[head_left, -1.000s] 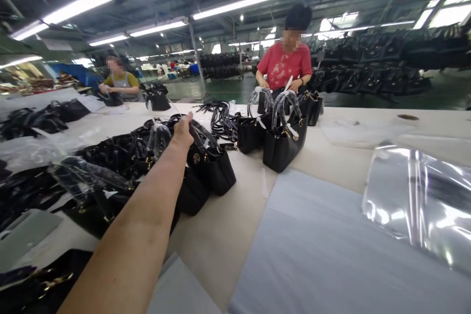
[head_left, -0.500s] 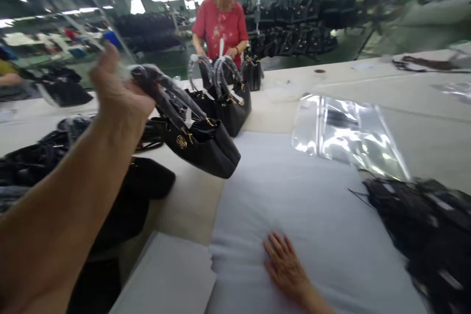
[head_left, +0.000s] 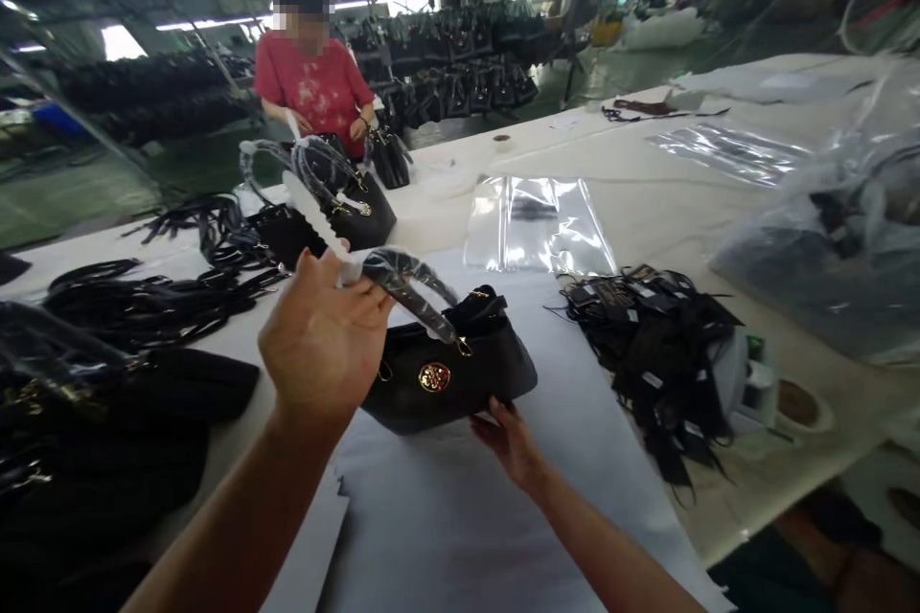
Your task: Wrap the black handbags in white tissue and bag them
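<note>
A black handbag [head_left: 460, 383] with a round gold emblem hangs tilted over the pale paper sheet [head_left: 431, 517]. Its handles are wrapped in clear plastic. My left hand [head_left: 327, 330] has hold of these handles at their top, palm turned toward me, the fingertips partly hidden. At the bag's lower right corner, my right hand [head_left: 507, 441] grips the bottom edge, thumb in front and fingers underneath. Behind my left hand stand more black handbags [head_left: 366, 211] with wrapped handles.
Black bags [head_left: 144, 402] and loose straps [head_left: 165, 297] cover the left side. Clear plastic sheets [head_left: 536, 225] lie farther back. On the right are black tags with cords [head_left: 639, 335], a roll of tape [head_left: 801, 402] and a big plastic bag [head_left: 826, 249]. A co-worker in red [head_left: 312, 86] stands across the table.
My left hand has brought the handbag right and nearer, over the paper sheet. My right hand has left the sheet and taken the bag's lower corner. The view has swung right.
</note>
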{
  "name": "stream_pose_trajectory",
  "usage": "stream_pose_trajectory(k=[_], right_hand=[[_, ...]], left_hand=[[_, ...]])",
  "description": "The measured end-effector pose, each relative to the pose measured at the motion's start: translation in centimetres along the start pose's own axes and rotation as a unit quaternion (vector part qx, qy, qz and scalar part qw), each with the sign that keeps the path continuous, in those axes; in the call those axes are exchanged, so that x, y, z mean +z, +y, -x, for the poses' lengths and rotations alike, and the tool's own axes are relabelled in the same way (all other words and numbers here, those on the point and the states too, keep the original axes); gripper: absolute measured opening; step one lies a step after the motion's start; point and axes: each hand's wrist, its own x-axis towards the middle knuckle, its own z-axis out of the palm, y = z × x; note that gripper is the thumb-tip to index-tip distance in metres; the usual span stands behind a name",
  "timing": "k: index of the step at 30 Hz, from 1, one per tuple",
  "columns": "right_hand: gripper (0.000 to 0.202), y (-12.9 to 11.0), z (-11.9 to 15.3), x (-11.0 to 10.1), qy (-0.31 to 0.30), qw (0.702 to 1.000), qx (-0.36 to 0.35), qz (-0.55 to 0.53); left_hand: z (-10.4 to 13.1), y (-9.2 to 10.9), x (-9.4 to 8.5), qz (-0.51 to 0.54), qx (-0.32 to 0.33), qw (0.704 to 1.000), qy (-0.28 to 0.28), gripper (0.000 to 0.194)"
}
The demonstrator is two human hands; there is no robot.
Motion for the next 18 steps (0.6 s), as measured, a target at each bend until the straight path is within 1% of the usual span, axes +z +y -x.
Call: stream_pose_trajectory(k=[3,6,9,14,18], right_hand=[[0.063,-1.4,0.2,-2.0,-0.002,0.999,0.024,-0.043],[0.065,-1.7,-0.1,-3.0,-0.004,0.997,0.044,-0.061],[0.067,-1.3,-0.4,-3.3,0.004,0.996,0.051,-0.075],[0.067,-1.2,-0.6,-3.2,0.021,0.994,0.042,-0.094],[0.069,-1.6,-1.1,-2.9,0.026,0.994,0.045,-0.096]], left_hand=[[1.5,-2.1,1.7,-0.012,-0.025,1.0,-0.012,0.031],[1.9,-3.5,3.2,-0.031,-0.04,0.999,-0.019,0.028],[1.9,-4.4,4.2,-0.042,-0.052,0.998,-0.014,0.027],[1.6,-5.0,4.9,-0.054,-0.062,0.997,0.001,0.032],[1.2,-5.5,5.8,-0.052,-0.06,0.997,0.023,0.025]])
